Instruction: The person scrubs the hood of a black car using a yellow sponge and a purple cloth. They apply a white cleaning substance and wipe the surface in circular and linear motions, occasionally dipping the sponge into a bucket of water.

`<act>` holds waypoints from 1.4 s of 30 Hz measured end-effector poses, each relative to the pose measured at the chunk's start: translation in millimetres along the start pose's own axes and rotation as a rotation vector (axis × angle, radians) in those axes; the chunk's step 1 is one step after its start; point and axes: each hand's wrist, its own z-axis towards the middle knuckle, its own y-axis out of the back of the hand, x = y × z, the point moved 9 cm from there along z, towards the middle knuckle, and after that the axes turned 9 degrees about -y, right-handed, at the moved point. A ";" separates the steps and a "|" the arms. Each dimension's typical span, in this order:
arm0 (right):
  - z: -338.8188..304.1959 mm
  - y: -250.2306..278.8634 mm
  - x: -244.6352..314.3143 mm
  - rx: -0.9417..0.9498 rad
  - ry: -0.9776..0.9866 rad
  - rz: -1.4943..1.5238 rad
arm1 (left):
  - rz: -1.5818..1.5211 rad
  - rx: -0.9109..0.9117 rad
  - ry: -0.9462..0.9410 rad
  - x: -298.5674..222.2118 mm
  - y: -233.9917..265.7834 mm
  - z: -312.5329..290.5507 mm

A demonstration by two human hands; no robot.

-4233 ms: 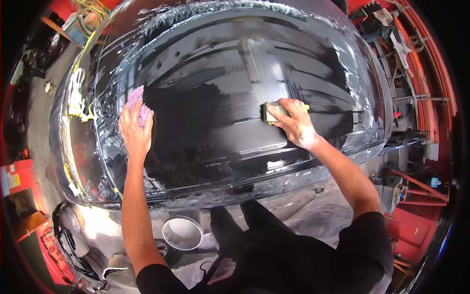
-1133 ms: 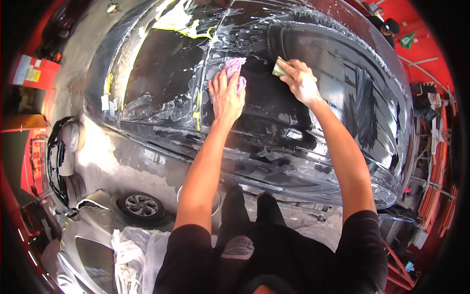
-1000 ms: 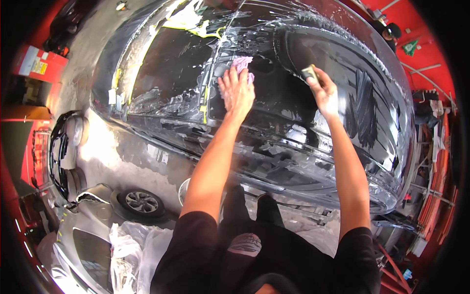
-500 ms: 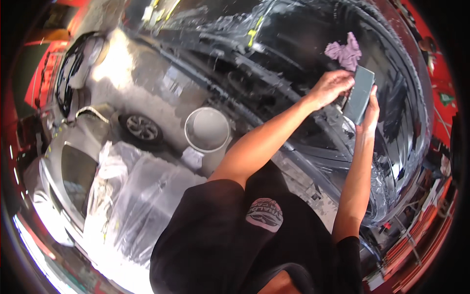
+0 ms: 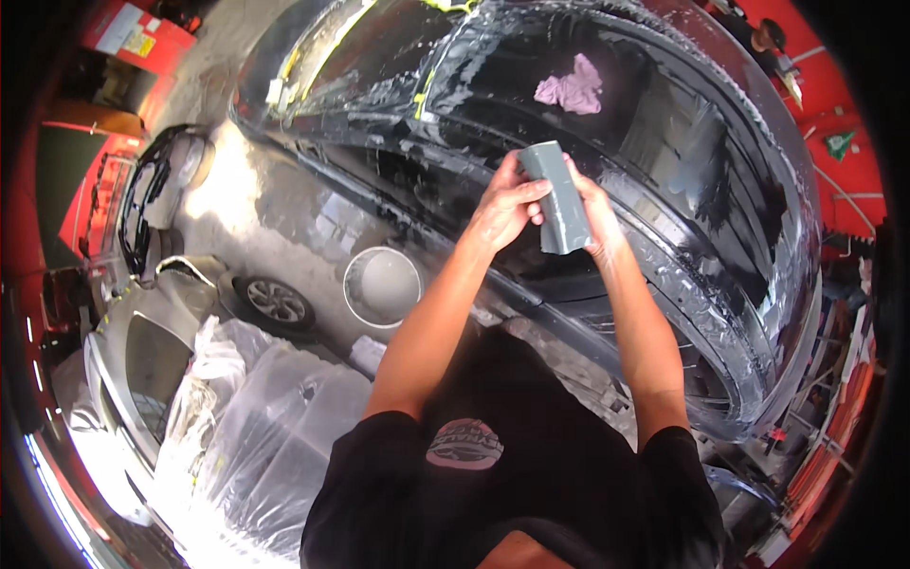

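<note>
Both hands hold a grey-green sanding block [image 5: 559, 204], apparently wrapped in sandpaper, up over the side of a dark car body. My left hand [image 5: 509, 207] grips its left side, thumb across the front face. Along the right edge my right hand [image 5: 595, 211] is closed, its fingers partly hidden behind the block. Beyond them a crumpled pink cloth [image 5: 572, 87] lies on the black car panel [image 5: 512, 81], which shows whitish smears and yellow-green tape [image 5: 424, 90].
A round bucket [image 5: 382, 286] of greyish liquid stands on the floor to the left. Further left is a grey car [image 5: 156, 351] partly covered in clear plastic sheeting [image 5: 275, 427]. A detached bumper-like part [image 5: 142, 204] sits behind it. Orange-red racks [image 5: 815, 493] line the right.
My view has turned right, so the car, cloth and hands appear further left. The left hand has shifted its grip down the block's side; both hands still hold it.
</note>
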 end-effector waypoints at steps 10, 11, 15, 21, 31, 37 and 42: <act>15.4 51.3 90.8 -0.721 0.517 -0.906 | 0.345 -0.161 -0.220 -66.8 36.4 79.5; 14.6 57.5 105.9 -0.859 0.605 -1.114 | 0.328 -0.172 -0.176 -71.4 43.1 94.1; 59.5 49.1 146.1 -1.040 0.583 -1.561 | 0.792 -0.096 -0.388 -91.7 78.0 164.1; 125.6 68.8 161.3 -1.201 0.402 -1.869 | 1.023 -0.002 -0.349 -92.0 116.2 257.7; 183.3 105.1 237.3 -1.008 0.512 -1.922 | 1.886 0.291 -0.670 -60.5 63.3 275.5; 174.7 106.7 239.6 -1.015 0.609 -1.839 | 1.807 0.325 -0.781 -41.0 70.4 348.1; 181.7 82.2 245.6 -0.916 0.700 -1.781 | 2.022 0.195 -0.825 -58.0 55.9 586.9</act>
